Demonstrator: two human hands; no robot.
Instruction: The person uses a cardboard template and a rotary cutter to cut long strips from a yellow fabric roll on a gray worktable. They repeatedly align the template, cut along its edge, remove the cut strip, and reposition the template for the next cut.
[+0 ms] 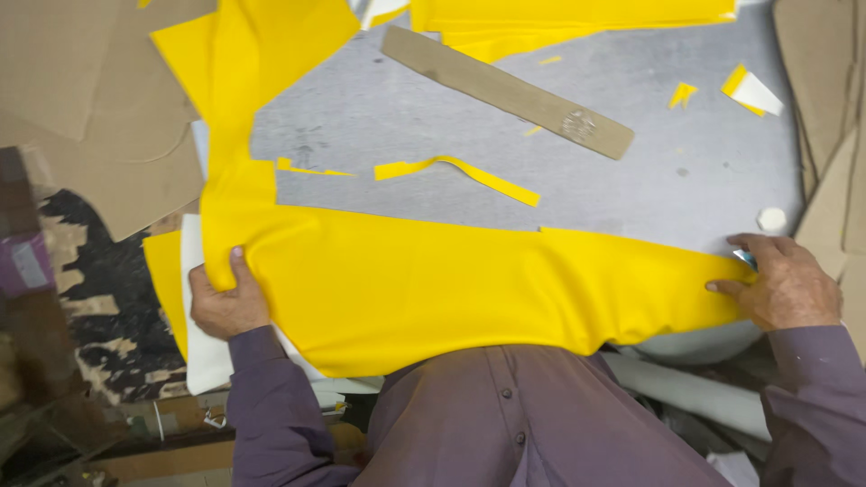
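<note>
Grey worktable (649,162) fills upper right of frame. Large yellow fabric sheet (433,289) spans lower centre, edge to edge. Long brown cardboard strip (505,90) lies upper centre. Left hand (225,302) — fingers clamped on fabric's left edge. Right hand (787,287) — pressed flat on fabric's right end, fingers spread.

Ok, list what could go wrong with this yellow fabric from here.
1. The yellow fabric overhangs the near edge of the grey table against the person's body; it could slide off or shift.
2. The left hand and right hand hold only its ends, so the middle may wrinkle.
3. Loose yellow scraps could get caught underneath.
</note>
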